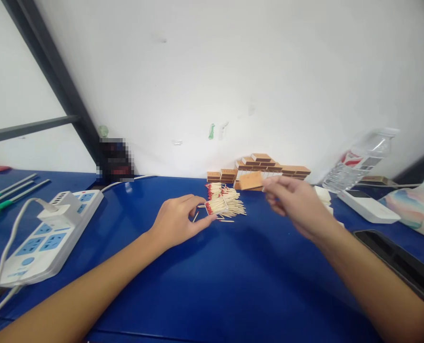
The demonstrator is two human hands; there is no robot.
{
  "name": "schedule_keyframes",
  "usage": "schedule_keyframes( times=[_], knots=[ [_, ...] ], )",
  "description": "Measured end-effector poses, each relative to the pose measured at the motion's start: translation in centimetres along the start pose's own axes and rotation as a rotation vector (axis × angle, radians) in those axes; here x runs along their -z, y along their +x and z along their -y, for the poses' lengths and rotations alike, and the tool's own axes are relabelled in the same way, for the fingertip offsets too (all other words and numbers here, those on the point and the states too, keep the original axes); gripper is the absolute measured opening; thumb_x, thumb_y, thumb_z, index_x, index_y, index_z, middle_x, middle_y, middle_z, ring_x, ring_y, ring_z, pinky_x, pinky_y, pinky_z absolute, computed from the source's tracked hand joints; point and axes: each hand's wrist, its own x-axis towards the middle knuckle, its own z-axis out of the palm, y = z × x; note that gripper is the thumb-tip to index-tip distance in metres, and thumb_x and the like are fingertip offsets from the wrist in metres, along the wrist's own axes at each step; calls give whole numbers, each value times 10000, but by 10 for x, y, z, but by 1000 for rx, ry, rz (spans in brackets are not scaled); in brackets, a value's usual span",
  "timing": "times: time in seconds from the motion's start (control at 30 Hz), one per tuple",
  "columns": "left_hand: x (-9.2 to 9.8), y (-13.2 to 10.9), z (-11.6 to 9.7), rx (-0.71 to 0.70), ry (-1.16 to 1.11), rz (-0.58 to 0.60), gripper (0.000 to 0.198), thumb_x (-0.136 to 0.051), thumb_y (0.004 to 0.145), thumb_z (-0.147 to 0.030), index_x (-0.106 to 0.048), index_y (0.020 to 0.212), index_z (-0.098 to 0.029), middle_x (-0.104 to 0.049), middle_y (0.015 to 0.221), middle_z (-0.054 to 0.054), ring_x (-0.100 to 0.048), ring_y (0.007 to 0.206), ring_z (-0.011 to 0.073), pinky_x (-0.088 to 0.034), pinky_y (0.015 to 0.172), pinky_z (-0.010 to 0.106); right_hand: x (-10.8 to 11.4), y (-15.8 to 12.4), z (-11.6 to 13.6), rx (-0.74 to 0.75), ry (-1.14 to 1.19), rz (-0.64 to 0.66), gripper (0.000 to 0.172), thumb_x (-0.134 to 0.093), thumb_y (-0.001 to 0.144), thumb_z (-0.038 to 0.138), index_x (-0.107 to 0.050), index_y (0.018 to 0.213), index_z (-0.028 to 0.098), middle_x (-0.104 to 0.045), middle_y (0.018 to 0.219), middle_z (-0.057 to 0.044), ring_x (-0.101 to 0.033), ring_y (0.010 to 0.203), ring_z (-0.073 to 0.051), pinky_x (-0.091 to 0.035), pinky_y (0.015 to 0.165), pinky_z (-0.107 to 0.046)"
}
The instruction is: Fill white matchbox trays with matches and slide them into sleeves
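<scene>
My left hand (178,220) rests on the blue table (215,286), its thumb and fingers pinched on a small open tray of red-tipped matches (216,206). Just behind the tray lies a loose pile of matches (229,200). My right hand (295,205) is raised a little above the table, fingers closed on an orange matchbox sleeve (251,180). Against the wall behind stands a stack of matchboxes (265,166), several high.
A white power strip (51,233) with a plugged cable lies at the left, green-handled tools (5,200) beyond it. At the right are a lying plastic bottle (362,159), a white flat device (369,206), a dark tray (401,264) and a colourful sheet (417,209).
</scene>
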Motion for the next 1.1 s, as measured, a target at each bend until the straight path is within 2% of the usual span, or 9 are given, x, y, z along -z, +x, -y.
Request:
schedule_keyframes(
  times=[0.07, 0.13, 0.27, 0.53, 0.7, 0.8, 0.87, 1.0, 1.1],
  knots=[
    [0, 0, 1, -19, -4, -32, 412, -635, 949, -553, -723, 1076, -172, -597, 722, -17, -546, 619, 106, -406, 588, 247, -19, -13, 0, -11, -19, 162, 401, -753, 815, 578, -611, 816, 203, -500, 600, 50, -391, 486, -82, -288, 417, -220],
    [-1, 1, 1, -40, -7, -71, 385, -647, 951, -532, -730, 1071, -175, -619, 748, -10, -535, 610, 99, -405, 572, 237, -28, -19, -1, -30, -34, 228, 443, -741, 815, 618, -589, 795, 202, -506, 597, 49, -395, 493, -82, -293, 418, -213],
    [-4, 2, 2, -93, -43, -148, 330, -698, 938, -478, -741, 1082, -185, -669, 810, -6, -510, 583, 77, -410, 550, 225, -22, -17, -4, -74, -39, 284, 466, -723, 827, 618, -543, 731, 200, -493, 602, 49, -388, 494, -75, -288, 425, -207],
    [-6, 2, 4, -109, -124, -184, 349, -758, 907, -419, -727, 1177, -201, -718, 926, 2, -517, 575, 61, -481, 586, 220, -10, -12, -2, -129, -42, 295, 403, -716, 840, 526, -542, 694, 193, -514, 624, 35, -398, 491, -69, -286, 415, -207],
    [-6, 3, 3, -115, -166, -208, 352, -786, 886, -391, -735, 1172, -191, -726, 925, 9, -526, 579, 57, -492, 575, 211, -11, -13, -4, -154, -51, 373, 418, -717, 854, 540, -552, 700, 189, -520, 615, 33, -421, 491, -71, -292, 408, -204],
    [-6, 3, 1, -118, -197, -222, 334, -794, 880, -376, -744, 1149, -185, -738, 922, 14, -536, 576, 54, -505, 571, 206, -11, -14, -6, -127, -29, 355, 386, -703, 883, 535, -561, 777, 192, -539, 636, 38, -437, 495, -68, -324, 420, -198],
    [-4, 4, -1, -114, -211, -238, 315, -793, 881, -368, -749, 1130, -179, -749, 925, 24, -558, 591, 60, -517, 575, 206, -12, -15, -8, -102, -4, 310, 362, -704, 892, 540, -586, 899, 198, -571, 675, 38, -461, 502, -72, -356, 426, -199],
    [-2, 5, -5, -119, -213, -262, 304, -800, 875, -351, -752, 1118, -174, -760, 929, 31, -588, 629, 70, -533, 587, 206, -19, -18, -11, -37, 55, 283, 488, -733, 876, 551, -600, 1212, 222, -643, 873, -8, -579, 613, -120, -447, 430, -223],
    [-2, 5, -5, -115, -212, -259, 301, -809, 867, -347, -757, 1106, -172, -760, 912, 25, -585, 621, 67, -539, 596, 204, -27, -20, -12, 7, 72, 259, 463, -713, 886, 569, -665, 1140, 185, -655, 923, -44, -584, 644, -127, -503, 448, -245]
  ],
)
